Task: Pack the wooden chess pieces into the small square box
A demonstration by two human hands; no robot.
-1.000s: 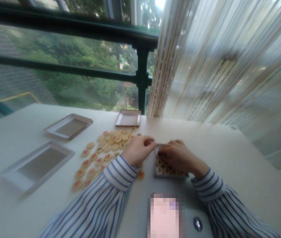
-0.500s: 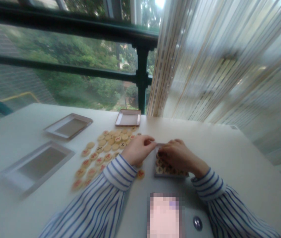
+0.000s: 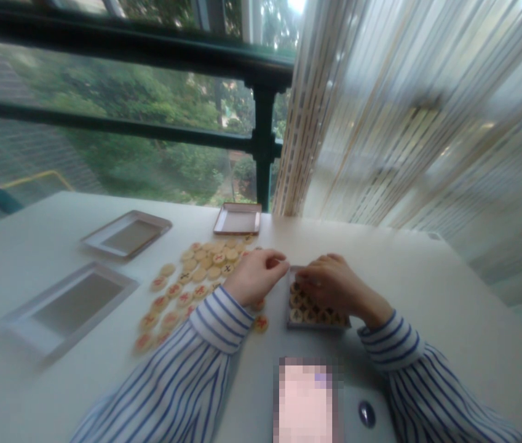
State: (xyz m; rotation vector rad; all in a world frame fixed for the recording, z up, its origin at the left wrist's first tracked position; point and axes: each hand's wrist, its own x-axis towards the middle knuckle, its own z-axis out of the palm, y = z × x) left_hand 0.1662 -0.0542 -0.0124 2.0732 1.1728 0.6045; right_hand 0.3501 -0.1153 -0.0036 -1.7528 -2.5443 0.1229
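Observation:
Loose round Chinese chess pieces (image 3: 200, 272), pale wood with red or black characters, lie spread at the centre left of the table. My left hand (image 3: 257, 274) hovers over their right side, thumb and fingers curled into a pinch; whatever lies between them is too small to make out. To its right stands a shallow box (image 3: 318, 327) holding rows of black-marked pieces (image 3: 296, 315). Over this box, my right hand (image 3: 328, 283) is closed with its fingers bent down at the upper left part. Its fingertips and anything in them are hidden.
Three shallow rectangular trays or lids rest on the white table: one at the back (image 3: 237, 221), one at the left (image 3: 126, 239), one nearer (image 3: 79, 301). A pixelated rectangle (image 3: 307, 400) and a dark oval object (image 3: 366, 414) are in front. Behind are a green railing (image 3: 265, 141) and a string curtain (image 3: 307, 141).
My right hand has shifted slightly right and its fingers have moved a little, uncovering more pieces at the left of the box. My left hand is nearly still.

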